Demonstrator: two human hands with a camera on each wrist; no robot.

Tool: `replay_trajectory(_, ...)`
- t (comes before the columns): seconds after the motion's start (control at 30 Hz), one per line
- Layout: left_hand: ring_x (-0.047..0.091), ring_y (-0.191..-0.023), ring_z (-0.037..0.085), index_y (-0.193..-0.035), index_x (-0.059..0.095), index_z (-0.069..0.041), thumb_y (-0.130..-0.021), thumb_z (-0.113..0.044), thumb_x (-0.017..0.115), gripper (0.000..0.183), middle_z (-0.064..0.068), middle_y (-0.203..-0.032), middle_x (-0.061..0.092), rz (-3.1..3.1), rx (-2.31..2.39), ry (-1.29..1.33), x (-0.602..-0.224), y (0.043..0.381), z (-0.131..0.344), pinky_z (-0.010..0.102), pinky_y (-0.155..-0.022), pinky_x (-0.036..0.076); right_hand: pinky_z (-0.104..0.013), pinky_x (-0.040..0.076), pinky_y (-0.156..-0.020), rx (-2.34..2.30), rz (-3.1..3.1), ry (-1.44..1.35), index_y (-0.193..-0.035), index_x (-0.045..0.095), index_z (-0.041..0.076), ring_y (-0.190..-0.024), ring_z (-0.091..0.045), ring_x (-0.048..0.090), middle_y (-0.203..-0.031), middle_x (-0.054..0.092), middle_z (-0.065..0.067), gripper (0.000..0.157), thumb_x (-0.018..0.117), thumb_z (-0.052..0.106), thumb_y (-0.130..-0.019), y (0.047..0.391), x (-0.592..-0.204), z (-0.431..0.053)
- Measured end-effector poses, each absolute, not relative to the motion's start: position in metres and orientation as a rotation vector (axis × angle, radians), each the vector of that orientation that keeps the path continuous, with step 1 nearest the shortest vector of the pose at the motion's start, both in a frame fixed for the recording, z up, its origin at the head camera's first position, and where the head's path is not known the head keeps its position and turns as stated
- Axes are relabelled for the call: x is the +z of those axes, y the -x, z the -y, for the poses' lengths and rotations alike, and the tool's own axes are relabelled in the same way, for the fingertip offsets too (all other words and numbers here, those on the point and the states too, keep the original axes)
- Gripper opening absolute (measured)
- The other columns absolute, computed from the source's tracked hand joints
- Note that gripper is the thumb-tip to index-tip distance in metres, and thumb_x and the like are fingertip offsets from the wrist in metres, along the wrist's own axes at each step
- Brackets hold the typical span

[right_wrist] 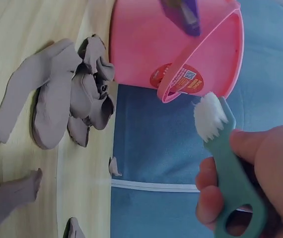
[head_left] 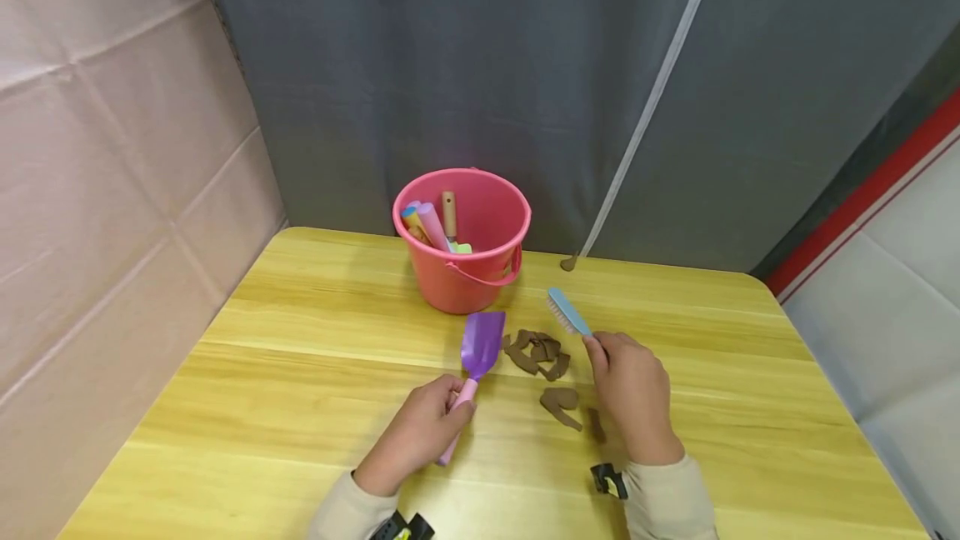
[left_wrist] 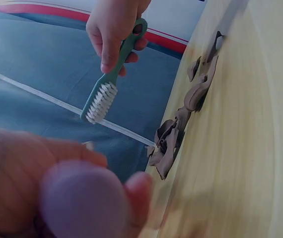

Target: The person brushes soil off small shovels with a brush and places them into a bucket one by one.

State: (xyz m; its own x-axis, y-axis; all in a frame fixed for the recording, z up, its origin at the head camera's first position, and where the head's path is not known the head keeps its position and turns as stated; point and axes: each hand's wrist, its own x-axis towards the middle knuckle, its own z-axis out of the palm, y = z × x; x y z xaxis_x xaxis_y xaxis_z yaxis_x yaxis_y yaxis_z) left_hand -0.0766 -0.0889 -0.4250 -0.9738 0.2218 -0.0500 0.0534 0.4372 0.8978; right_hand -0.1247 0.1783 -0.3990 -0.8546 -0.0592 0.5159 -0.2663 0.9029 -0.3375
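Observation:
My left hand (head_left: 426,426) grips the pink handle of a toy shovel (head_left: 482,344), its purple blade pointing toward the bucket. In my right hand (head_left: 632,386) is a blue-green brush (head_left: 567,311) with white bristles, raised over the table. The right wrist view shows the thumb and curled fingers around the brush handle (right_wrist: 236,173). Between the hands lies a heap of brown clay pieces (head_left: 536,350). Nearer me are a bent clay strip (head_left: 560,407) and a small piece (head_left: 596,425) beside the right wrist. Seen end-on, the shovel handle (left_wrist: 84,203) is blurred in the left wrist view.
A pink bucket (head_left: 461,273) stands at the back of the wooden table (head_left: 300,357), holding several toy tools with coloured handles. One clay bit (head_left: 569,262) lies at the far edge, against a grey curtain (head_left: 487,65). A pale covered wall (head_left: 112,148) borders the left side.

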Motion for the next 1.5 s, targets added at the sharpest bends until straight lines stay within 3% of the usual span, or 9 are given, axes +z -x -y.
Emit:
replay_trajectory(0.17,0.044,-0.049,0.01,-0.114,0.059,0.005,-0.102,-0.013,0.048,0.025,0.004,-0.071,0.054,-2.482,1.58,-0.211,-0.425,0.078,0.088,0.021,-0.039,0.037,-0.043,0.048,-0.053,0.649,2.581,-0.233,-0.095,0.074,0.002,-0.063,-0.024,0.06,-0.083,0.07,-0.011,0.019,0.064,0.018,-0.098,0.127,-0.399,-0.179)
replay_trajectory(0.3,0.041,-0.053,0.012,-0.113,0.061,0.0,-0.105,-0.025,0.045,0.031,0.003,-0.069,0.053,-2.474,1.595,-0.155,-0.424,0.078,0.085,0.023,-0.043,0.035,-0.036,0.041,-0.049,0.741,2.613,-0.217,-0.087,0.068,0.002,-0.054,-0.019,0.047,-0.065,0.057,-0.005,0.024,0.057,0.017,-0.102,0.127,-0.398,-0.179)
replay_trajectory(0.43,0.042,-0.049,0.011,-0.108,0.064,-0.001,-0.102,-0.028,0.052,0.03,0.004,-0.069,0.056,-2.467,1.633,-0.155,-0.424,0.077,0.083,0.022,-0.039,0.035,-0.031,0.033,-0.046,0.785,2.641,-0.195,-0.08,0.06,0.005,-0.05,-0.016,0.038,-0.06,0.045,0.0,0.029,0.051,0.019,-0.105,0.125,-0.396,-0.18)
replay_trajectory(0.57,0.046,-0.048,0.009,-0.109,0.067,0.0,-0.093,-0.018,0.06,0.025,0.002,-0.077,0.06,-2.545,1.625,-0.162,-0.426,0.078,0.08,0.024,-0.035,0.04,-0.029,0.032,-0.045,0.803,2.602,-0.255,-0.085,0.063,0.006,-0.049,-0.013,0.036,-0.06,0.044,0.001,0.025,0.054,0.019,-0.104,0.123,-0.394,-0.178)
replay_trajectory(0.77,0.045,-0.045,0.009,-0.111,0.068,0.0,-0.094,-0.016,0.061,0.024,0.001,-0.076,0.062,-2.536,1.644,-0.163,-0.429,0.078,0.077,0.027,-0.033,0.041,-0.027,0.04,-0.051,0.757,2.566,-0.468,-0.096,0.071,0.008,-0.056,-0.009,0.045,-0.073,0.059,0.003,0.01,0.071,0.017,-0.093,0.12,-0.397,-0.168)
replay_trajectory(0.93,0.048,-0.051,0.008,-0.116,0.063,0.002,-0.1,-0.017,0.056,0.026,0.003,-0.077,0.059,-2.49,1.606,-0.273,-0.43,0.077,0.074,0.024,-0.041,0.044,-0.029,0.049,-0.061,0.673,2.597,-0.668,-0.103,0.073,0.011,-0.068,-0.008,0.057,-0.089,0.069,0.004,0.02,0.079,0.02,-0.086,0.117,-0.4,-0.161)
replay_trajectory(1.07,0.049,-0.052,0.009,-0.119,0.06,0.002,-0.103,-0.018,0.051,0.026,0.004,-0.077,0.057,-2.473,1.575,-0.345,-0.429,0.075,0.072,0.024,-0.044,0.044,-0.026,0.049,-0.059,0.583,2.579,-0.865,-0.099,0.073,0.014,-0.067,-0.006,0.057,-0.086,0.067,0.006,0.02,0.082,0.021,-0.083,0.116,-0.402,-0.156)
replay_trajectory(1.37,0.05,-0.057,0.009,-0.118,0.06,0.001,-0.102,-0.015,0.054,0.023,0.004,-0.079,0.057,-2.501,1.537,-0.383,-0.428,0.072,0.068,0.026,-0.048,0.046,-0.035,0.044,-0.05,0.462,2.667,-0.443,-0.096,0.074,0.012,-0.057,-0.015,0.054,-0.076,0.061,0.001,0.014,0.079,0.021,-0.087,0.116,-0.401,-0.159)
replay_trajectory(1.5,0.051,-0.063,0.011,-0.117,0.061,0.0,-0.102,-0.014,0.054,0.022,0.004,-0.082,0.059,-2.531,1.524,-0.382,-0.428,0.073,0.07,0.027,-0.055,0.047,-0.031,0.045,-0.052,0.496,2.64,-0.546,-0.101,0.075,0.012,-0.059,-0.012,0.053,-0.08,0.064,0.002,0.018,0.08,0.021,-0.085,0.116,-0.398,-0.159)
